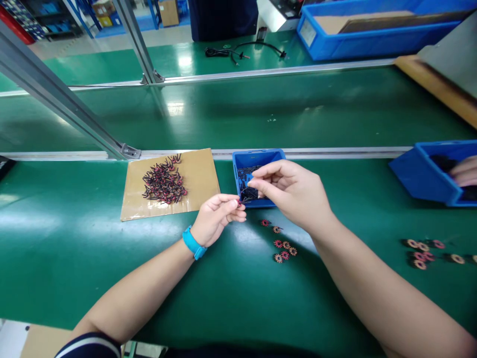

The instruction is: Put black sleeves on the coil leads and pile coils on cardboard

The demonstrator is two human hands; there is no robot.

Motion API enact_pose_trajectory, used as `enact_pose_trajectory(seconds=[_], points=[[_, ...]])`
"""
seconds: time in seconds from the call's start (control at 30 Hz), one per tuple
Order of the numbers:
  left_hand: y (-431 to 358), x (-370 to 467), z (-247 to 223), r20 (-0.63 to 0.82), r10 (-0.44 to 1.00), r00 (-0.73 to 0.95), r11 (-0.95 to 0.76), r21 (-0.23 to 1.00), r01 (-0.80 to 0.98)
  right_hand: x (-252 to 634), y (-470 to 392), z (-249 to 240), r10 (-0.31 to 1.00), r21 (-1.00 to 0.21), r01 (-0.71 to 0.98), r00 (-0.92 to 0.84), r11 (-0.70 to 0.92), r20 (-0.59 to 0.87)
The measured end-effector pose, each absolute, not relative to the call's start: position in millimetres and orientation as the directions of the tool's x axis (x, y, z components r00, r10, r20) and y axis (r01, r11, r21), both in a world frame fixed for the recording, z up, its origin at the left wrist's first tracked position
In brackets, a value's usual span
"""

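Note:
My left hand [219,216], with a blue band on its wrist, pinches a small red wound ring coil [239,203] near the front edge of a small blue bin [258,155]. My right hand [290,191] is closed in a pinch over the bin, just right of the coil; what its fingertips hold is too small to make out. Short black tubes [248,174] lie inside the bin. Several loose red and orange ring coils [285,244] rest on the green table below my right hand. A pile of coils with black-sleeved leads [164,181] sits on brown cardboard [201,174] to the left.
At the right, another person's hand [467,171] reaches into a blue bin [417,171]; more ring coils [421,256] lie near it. A metal post [74,94] slants at left. Across the conveyor [238,109] are black cables [238,52] and a large blue tray [335,47].

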State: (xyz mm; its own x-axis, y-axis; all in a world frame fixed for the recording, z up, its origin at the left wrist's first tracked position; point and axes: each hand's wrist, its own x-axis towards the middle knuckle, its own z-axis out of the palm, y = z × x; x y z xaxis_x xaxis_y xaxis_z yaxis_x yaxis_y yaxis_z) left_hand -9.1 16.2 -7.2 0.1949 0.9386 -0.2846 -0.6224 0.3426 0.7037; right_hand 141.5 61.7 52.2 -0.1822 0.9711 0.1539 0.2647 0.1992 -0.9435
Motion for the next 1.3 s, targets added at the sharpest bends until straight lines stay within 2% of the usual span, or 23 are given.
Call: enact_pose_trajectory(seconds=[0.37,0.8,1.13,1.3], points=[[16,-8,-5,-0.298,0.935,0.193,0.351,0.692,-0.631,141,60,53,0.974,-0.946,0.27,-0.185,0.18,0.132],[16,-9,-6,-0.302,0.933,0.196,0.356,0.698,-0.621,141,61,47,0.958,-0.924,0.286,-0.206,0.255,0.2],[16,-8,-5,-0.31,0.925,0.219,0.377,0.691,-0.617,150,64,52,0.889,-0.957,0.206,-0.449,0.204,0.093],[15,-8,-5,-0.303,0.928,0.217,0.371,0.713,-0.595,155,63,55,0.842,-0.87,0.322,-0.511,0.373,0.172]])
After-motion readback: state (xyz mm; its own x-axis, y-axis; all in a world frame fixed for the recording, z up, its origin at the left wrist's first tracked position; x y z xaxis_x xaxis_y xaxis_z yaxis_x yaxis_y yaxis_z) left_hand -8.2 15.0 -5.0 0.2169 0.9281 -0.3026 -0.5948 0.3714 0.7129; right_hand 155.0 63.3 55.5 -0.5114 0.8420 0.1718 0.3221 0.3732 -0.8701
